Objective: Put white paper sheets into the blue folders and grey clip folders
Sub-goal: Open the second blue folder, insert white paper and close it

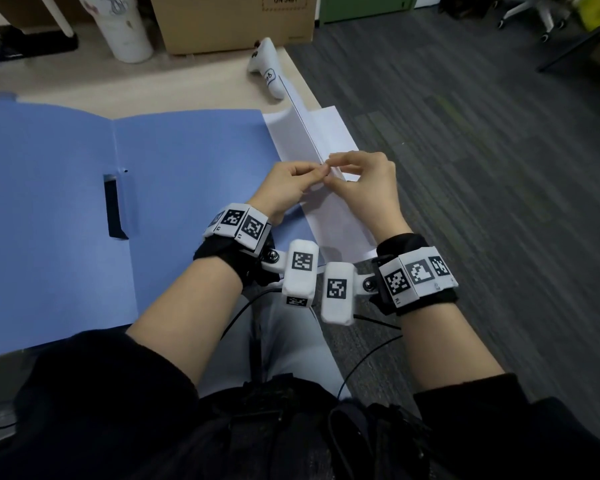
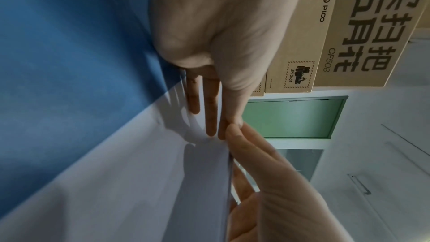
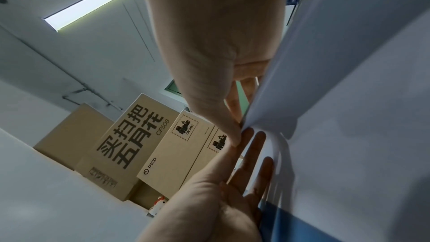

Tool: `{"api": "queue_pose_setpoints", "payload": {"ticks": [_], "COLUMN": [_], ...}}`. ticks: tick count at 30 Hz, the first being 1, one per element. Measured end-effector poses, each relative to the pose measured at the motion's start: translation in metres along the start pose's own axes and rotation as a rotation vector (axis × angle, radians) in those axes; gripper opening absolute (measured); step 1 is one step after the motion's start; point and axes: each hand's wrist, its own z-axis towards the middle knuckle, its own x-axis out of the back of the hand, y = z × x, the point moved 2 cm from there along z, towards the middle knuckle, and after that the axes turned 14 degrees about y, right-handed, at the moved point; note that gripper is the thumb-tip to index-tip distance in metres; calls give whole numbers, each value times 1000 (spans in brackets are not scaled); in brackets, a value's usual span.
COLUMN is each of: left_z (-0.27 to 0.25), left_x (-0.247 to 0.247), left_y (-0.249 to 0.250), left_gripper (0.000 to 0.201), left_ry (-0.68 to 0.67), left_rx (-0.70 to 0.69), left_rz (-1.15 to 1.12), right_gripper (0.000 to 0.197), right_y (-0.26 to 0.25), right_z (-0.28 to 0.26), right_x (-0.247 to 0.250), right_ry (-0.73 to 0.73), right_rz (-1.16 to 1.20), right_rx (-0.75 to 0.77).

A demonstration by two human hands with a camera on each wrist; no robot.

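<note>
We pinch the white paper sheets [image 1: 340, 209] w/ left hand [image 1: 288, 188] & right hand [image 1: 368, 188], fingertips meeting at the top edge. Open blue folder [image 1: 187, 161] lies just left of the grip.

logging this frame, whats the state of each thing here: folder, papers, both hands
blue folder: lying open and flat on the table, no sheets inside yet
white paper sheets: stack stood on edge beside the folder, top edge pinched
left hand: grip pinching the sheets' top edge
right hand: grip pinching the same edge
white controller: lying untouched on the table
</note>
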Motion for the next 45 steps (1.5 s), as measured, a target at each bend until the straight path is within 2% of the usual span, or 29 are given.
{"api": "queue_pose_setpoints", "payload": {"ticks": [8, 12, 17, 19, 22, 24, 27, 29, 31, 34, 36, 38, 42, 45], "left_z": [2, 4, 7, 9, 10, 11, 11, 10, 8, 7, 5, 3, -1, 1], "left_x": [-1, -3, -6, -7, -8, -7, -6, -5, -4, 0, 6, 13, 24, 33], "left_y": [0, 0, -3, -4, -5, -6, -5, -3, -1, 2, 4, 6, 10, 9], "left_gripper": [25, 11, 16, 22, 22, 23, 24, 21, 16, 12, 10, 9, 7, 8], "left_ry": [30, 56, 113, 141, 142, 148, 136, 112, 84, 57, 62, 76, 128, 175], "left_rx": [-3, 2, -2, 11, 16, 15, 16, 5, -5, -20, -26, -30, -51, -59], "left_rz": [-28, 1, 35, 24, 4, -8, -36, -50, -87, -148, -173, -198, -199, -202], "right_gripper": [28, 28, 32, 38, 51, 61, 85, 88, 73, 39, 26, 25, 36, 33], "right_y": [0, -1, 0, 5, 10, 8, 5, 5, 6, 5, 3, -3, -25, -40], "right_z": [1, 0, 3, 5, 5, 2, -4, -8, -9, -9, -9, -11, -13, -15], "right_x": [4, 6, 10, 12, 14, 14, 9, 3, -2, -3, 0, 4, 21, 32], "right_ry": [-20, -29, -34, -9, 28, -27, -258, -331, -294, -182, -105, -20, 185, 369], "right_rz": [72, 80, 94, 54, -146, -205, -230, -290, -334, -358, -367, -354, -353, -280], "right_rx": [-91, -97, -92, -100, -24, 5, -89, -91, -68, -78, -94, -87, -47, 17]}}
